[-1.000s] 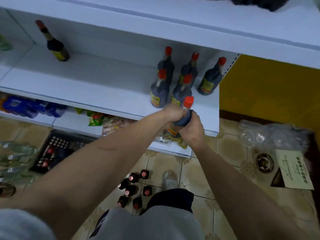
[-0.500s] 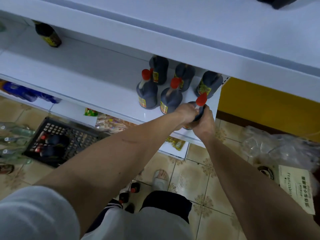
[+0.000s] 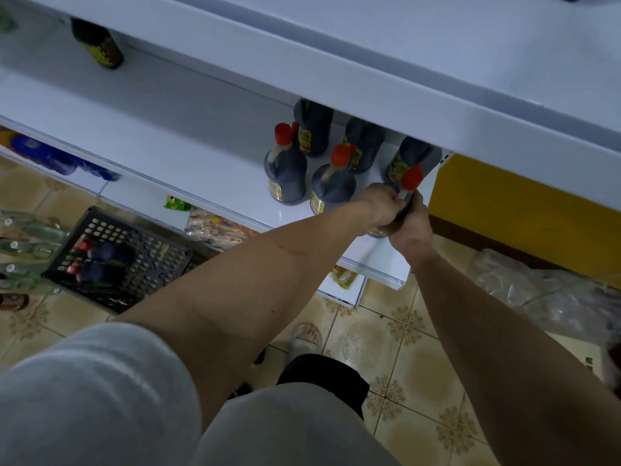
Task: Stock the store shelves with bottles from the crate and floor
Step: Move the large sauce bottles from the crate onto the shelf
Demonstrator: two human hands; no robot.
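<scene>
Both hands grip one dark sauce bottle with a red cap (image 3: 410,178) standing near the right front of the white middle shelf (image 3: 188,169). My left hand (image 3: 381,205) wraps its left side, my right hand (image 3: 414,220) its right side; the bottle's body is mostly hidden. Just left of it stand two like bottles, one (image 3: 285,169) and another (image 3: 332,186), and three more behind, partly hidden under the upper shelf. A black crate (image 3: 141,260) on the floor at left holds two dark bottles (image 3: 100,260).
The upper shelf edge (image 3: 369,82) overhangs the back row. A lone dark bottle (image 3: 99,45) stands far left on the middle shelf. Clear glass bottles (image 3: 23,243) lie left of the crate. Crumpled plastic (image 3: 544,290) lies on the tiled floor at right, by a yellow wall (image 3: 524,210).
The bottle has gone from just below the shelf's front edge up onto the shelf and further in toward the other bottles. My view has risen, hiding the back row's caps.
</scene>
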